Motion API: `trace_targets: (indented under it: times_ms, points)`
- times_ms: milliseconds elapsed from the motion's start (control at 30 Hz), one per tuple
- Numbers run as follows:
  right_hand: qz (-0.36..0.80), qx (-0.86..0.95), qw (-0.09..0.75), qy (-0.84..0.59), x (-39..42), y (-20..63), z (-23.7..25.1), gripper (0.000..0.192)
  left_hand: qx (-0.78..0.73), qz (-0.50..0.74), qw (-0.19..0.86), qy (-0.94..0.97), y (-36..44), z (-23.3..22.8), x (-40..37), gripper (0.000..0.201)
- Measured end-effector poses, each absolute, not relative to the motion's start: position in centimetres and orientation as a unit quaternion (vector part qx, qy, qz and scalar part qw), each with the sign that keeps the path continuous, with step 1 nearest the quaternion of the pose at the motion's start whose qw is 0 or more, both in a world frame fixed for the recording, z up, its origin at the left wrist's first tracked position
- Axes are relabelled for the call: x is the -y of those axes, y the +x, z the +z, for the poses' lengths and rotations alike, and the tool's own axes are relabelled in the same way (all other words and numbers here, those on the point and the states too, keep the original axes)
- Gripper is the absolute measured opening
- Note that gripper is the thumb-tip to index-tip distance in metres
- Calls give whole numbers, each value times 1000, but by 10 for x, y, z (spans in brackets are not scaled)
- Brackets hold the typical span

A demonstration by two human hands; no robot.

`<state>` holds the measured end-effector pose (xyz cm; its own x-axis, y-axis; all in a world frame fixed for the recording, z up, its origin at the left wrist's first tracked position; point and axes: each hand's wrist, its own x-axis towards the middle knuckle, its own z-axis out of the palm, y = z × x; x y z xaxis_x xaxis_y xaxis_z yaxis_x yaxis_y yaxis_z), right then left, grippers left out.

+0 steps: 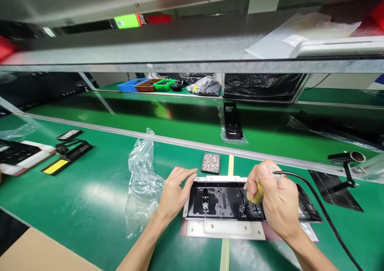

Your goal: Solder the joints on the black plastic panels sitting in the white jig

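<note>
black fixture tray (222,201) flat on green desk (90,199) | left hand (175,193) spread, steadying left edge | right hand (277,197) clamped on corded tool (258,195), tip inside tray | likely rigid, light, slippery; best held by edges

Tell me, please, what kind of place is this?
Probably an electronics assembly line: a long green workbench, a black fixture tray under the left hand, and a corded tool in the right hand.

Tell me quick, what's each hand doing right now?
Left hand: open, fingers resting on the black tray's left edge.
Right hand: closed around a corded tool.
</note>
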<state>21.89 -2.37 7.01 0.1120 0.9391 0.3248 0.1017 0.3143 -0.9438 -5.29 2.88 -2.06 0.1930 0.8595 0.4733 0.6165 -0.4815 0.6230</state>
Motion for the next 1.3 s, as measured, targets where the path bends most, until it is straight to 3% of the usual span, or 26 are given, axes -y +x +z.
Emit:
trace_targets:
  times_ms: [300, 667, 967, 1300]
  points:
    - [317, 603, 565, -465, 17, 219, 58, 44, -492, 228, 139, 829, -34, -18, -108, 14]
    - [322, 589, 594, -443, 18, 218, 53, 41, -453, 119, 95, 878, -14, -6, -123, 22]
    - [339, 576, 609, -428, 18, 225, 48, 34, -426, 125, 122, 888, -10, -3, -128, 26]
    - [324, 569, 641, -402, 23, 227, 71, 31, -437, 210, 266, 833, 12, 23, -99, 19]
